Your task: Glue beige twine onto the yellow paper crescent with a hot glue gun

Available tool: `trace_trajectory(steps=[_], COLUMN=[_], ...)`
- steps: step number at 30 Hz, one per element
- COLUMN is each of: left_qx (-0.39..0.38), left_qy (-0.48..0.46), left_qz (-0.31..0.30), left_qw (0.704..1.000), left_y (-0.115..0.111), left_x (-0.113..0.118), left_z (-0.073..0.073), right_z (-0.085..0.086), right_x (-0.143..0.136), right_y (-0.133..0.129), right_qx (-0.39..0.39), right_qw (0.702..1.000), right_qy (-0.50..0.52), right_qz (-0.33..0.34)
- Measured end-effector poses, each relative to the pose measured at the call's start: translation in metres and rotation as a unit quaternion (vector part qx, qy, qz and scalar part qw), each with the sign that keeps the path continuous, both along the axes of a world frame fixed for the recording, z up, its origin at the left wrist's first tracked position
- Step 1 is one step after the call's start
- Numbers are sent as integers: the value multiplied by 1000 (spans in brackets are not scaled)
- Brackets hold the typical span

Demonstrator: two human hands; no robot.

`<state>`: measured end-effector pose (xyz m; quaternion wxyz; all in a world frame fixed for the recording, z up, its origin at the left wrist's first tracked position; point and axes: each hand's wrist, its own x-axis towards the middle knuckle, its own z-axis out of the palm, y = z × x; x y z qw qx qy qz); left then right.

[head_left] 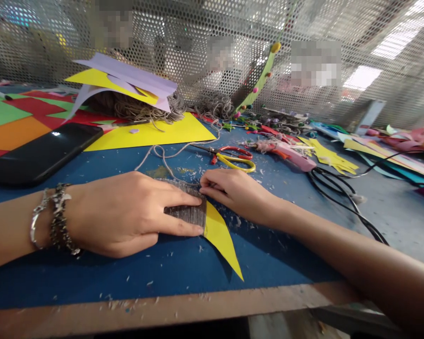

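My left hand [123, 214] lies flat across a yellow paper crescent [222, 228] partly wound with grey yarn. Two of its fingers are spread and press on the wound yarn [189, 215] close to where the bare yellow tip begins. At the upper edge of the winding, my right hand [233, 188] is closed in a pinch on the grey yarn strand [167, 165], though the fingertips partly hide it. The strand loops back over the table towards a yarn bundle [148, 108]. Most of the paper's left part is hidden beneath my left hand.
Red-and-yellow-handled scissors [236, 162] lie just beyond my right hand. A pink glue gun [291, 154] with a black cord [342, 197] rests to the right. A black phone [42, 155] and coloured paper sheets [14, 127] are at left. Perforated metal mesh [183, 61] stands behind.
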<state>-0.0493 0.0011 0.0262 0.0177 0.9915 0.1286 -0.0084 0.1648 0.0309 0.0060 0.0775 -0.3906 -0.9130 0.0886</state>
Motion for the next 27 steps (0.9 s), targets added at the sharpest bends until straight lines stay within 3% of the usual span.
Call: trace_trajectory(steps=[5, 10, 15, 27], left_qx=[-72, -199, -184, -135], left_qy=[-58, -249, -312, -319], left_qz=[9, 108, 229, 271], left_qw=[996, 942, 903, 898], left_y=[-1, 2, 11, 21], left_x=[-3, -9, -10, -12], left_z=[-3, -4, -2, -13], right_z=[0, -1, -1, -2], right_x=[1, 2, 2, 4], right_y=[0, 0, 0, 0], right_qx=[4, 6, 8, 17], right_qw=[1000, 1000, 1000, 999], right_qy=[3, 7, 13, 38], right_qz=[10, 15, 12, 22])
